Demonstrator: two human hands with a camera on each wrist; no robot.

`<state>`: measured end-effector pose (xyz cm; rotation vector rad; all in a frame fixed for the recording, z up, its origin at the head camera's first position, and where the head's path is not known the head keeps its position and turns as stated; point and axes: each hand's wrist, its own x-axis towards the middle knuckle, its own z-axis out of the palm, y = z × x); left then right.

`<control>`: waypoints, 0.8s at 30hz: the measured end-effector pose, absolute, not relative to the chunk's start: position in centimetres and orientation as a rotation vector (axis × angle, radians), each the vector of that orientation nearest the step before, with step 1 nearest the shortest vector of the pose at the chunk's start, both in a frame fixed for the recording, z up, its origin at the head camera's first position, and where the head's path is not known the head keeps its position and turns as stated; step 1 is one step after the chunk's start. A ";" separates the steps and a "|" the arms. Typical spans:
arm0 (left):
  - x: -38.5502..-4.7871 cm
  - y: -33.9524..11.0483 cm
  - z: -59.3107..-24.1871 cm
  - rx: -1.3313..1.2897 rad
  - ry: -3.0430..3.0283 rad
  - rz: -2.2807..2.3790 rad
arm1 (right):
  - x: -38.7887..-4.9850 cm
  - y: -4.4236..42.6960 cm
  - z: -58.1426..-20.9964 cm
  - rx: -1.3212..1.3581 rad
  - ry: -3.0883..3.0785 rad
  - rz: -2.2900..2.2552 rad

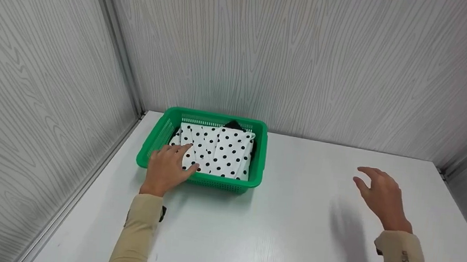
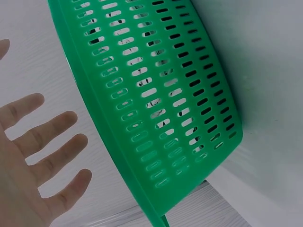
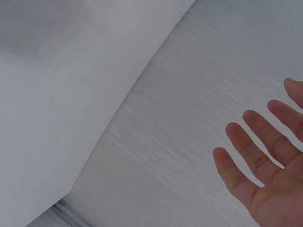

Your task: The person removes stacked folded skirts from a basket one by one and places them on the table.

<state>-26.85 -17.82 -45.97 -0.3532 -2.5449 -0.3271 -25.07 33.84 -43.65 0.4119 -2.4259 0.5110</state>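
Note:
A green plastic basket (image 1: 258,159) with slotted walls stands at the back left of the table. Inside it lies folded white cloth with black dots (image 1: 227,152), and a bit of black material (image 1: 234,125) shows behind the cloth. My left hand (image 1: 166,168) hovers over the basket's front left corner, fingers spread. In the left wrist view a gap shows between those fingers and the basket's side (image 2: 156,109). Far to the right, my right hand (image 1: 383,194) is raised above the table, its fingers loosely bent and holding nothing.
The white tabletop (image 1: 292,232) runs between wood-grain panels at the left (image 1: 26,83), the back (image 1: 289,58) and the right. A shadow of the right arm falls on the table beside it.

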 end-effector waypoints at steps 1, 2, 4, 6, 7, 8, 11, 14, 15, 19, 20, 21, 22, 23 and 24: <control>-27.0 -17.9 -46.0 -0.347 -2.547 -0.333 | -25.4 33.3 -43.6 0.420 -2.431 0.528; -27.1 -18.1 -46.1 -0.342 -2.547 -0.334 | -25.7 32.7 -43.5 0.426 -2.438 0.551; -27.4 -18.3 -46.3 -0.335 -2.549 -0.333 | -26.2 31.6 -43.3 0.439 -2.448 0.607; -27.7 -18.6 -46.5 -0.329 -2.549 -0.328 | -26.8 30.5 -43.1 0.454 -2.453 0.664; -27.8 -18.7 -46.5 -0.327 -2.550 -0.326 | -27.1 30.0 -43.0 0.464 -2.453 0.689; -27.9 -18.8 -46.6 -0.325 -2.550 -0.327 | -27.3 29.5 -43.0 0.472 -2.455 0.714; -28.2 -19.1 -46.8 -0.318 -2.563 -0.349 | -28.0 28.0 -43.0 0.501 -2.458 0.775; -28.4 -19.3 -46.9 -0.307 -2.584 -0.393 | -28.7 26.5 -42.8 0.518 -2.469 0.832; -28.6 -19.3 -46.9 -0.301 -2.589 -0.405 | -28.9 25.9 -42.7 0.524 -2.472 0.851; -29.0 -19.4 -47.0 -0.274 -2.584 -0.422 | -29.8 23.6 -42.3 0.577 -2.462 0.930; -29.1 -19.4 -47.1 -0.268 -2.585 -0.420 | -30.0 22.9 -42.3 0.596 -2.455 0.951; -29.2 -19.5 -47.1 -0.261 -2.593 -0.424 | -30.2 22.2 -42.3 0.615 -2.449 0.971; -29.2 -19.5 -47.1 -0.253 -2.603 -0.433 | -30.4 21.5 -42.4 0.635 -2.446 0.993; -29.3 -19.6 -47.2 -0.244 -2.618 -0.444 | -30.6 20.8 -42.6 0.650 -2.445 1.014; -29.4 -19.7 -47.2 -0.237 -2.637 -0.457 | -30.8 20.1 -42.7 0.661 -2.448 1.032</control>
